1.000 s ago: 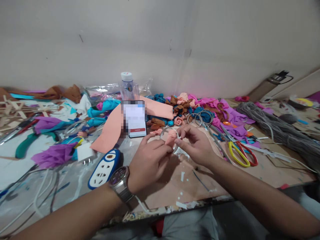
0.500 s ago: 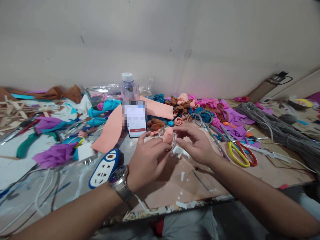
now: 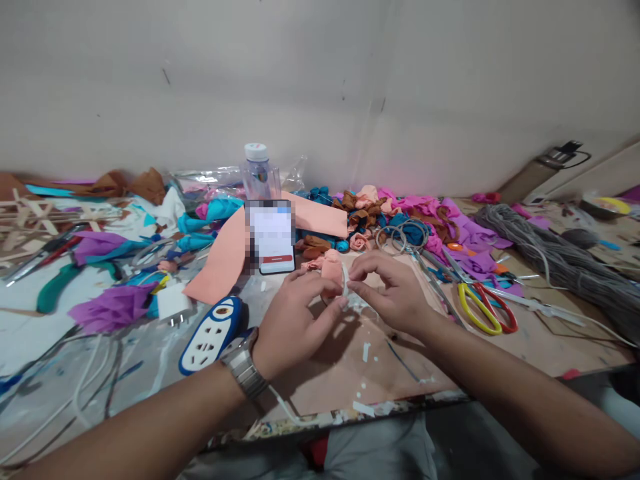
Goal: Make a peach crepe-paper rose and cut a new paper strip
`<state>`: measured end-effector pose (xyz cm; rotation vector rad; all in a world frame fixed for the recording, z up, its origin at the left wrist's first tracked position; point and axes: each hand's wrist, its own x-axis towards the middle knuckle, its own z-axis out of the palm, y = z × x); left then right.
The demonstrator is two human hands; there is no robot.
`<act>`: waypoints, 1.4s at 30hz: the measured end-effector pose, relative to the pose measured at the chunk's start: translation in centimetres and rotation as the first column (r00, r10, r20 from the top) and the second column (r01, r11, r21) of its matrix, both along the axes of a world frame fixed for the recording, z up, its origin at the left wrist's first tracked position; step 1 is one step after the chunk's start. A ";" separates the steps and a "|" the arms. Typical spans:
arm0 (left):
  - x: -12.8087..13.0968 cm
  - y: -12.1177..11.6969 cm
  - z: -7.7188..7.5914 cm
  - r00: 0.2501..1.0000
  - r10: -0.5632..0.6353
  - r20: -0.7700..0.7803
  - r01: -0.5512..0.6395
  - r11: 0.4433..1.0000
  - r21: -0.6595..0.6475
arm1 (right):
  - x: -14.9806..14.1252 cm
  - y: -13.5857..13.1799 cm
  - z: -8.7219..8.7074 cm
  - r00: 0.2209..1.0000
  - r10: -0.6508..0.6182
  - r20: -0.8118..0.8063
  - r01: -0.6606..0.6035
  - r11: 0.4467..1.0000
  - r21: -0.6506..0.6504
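My left hand (image 3: 293, 323), a watch on its wrist, has its fingers closed around a peach-coloured crepe paper roll (image 3: 331, 270). Its thumb presses near the lower edge of a thin pale ring (image 3: 345, 280), seen nearly edge-on. The ring looks like a narrow roll of tape; I cannot make out its exact kind. On its right side, my right hand (image 3: 393, 293) pinches the ring between thumb and forefinger. Part of the paper roll is hidden by the left fingers. Just behind lies a peach paper rose (image 3: 327, 257).
A phone (image 3: 273, 237) leans against a clear bottle (image 3: 257, 177), beside peach paper strips (image 3: 220, 257). A power strip (image 3: 213, 337) lies left. Crepe flowers (image 3: 370, 210) are heaped behind my hands. Scissors (image 3: 480, 310) and grey cord (image 3: 540, 257) lie right; a flask (image 3: 540, 170) leans at the wall.
The ring has turned from facing me to nearly edge-on. The paper roll has shifted slightly left with it, and my left thumb now stretches out toward the ring.
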<state>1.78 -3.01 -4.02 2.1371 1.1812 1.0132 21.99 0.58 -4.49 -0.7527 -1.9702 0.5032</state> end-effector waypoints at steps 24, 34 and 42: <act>-0.1 0.3 -0.5 0.997 0.004 0.080 0.001 0.998 -0.058 | 0.1 -0.3 0.2 0.993 0.036 0.112 -0.049 0.992 0.115; -0.2 0.5 -0.3 0.991 0.014 0.134 -0.006 0.998 -0.059 | -0.1 -0.4 -0.1 0.997 -0.019 0.081 0.008 0.991 0.134; -0.1 0.4 -0.5 0.985 0.023 0.171 -0.012 0.998 -0.068 | -0.3 -0.8 -0.5 0.997 -0.028 0.065 0.018 0.988 0.153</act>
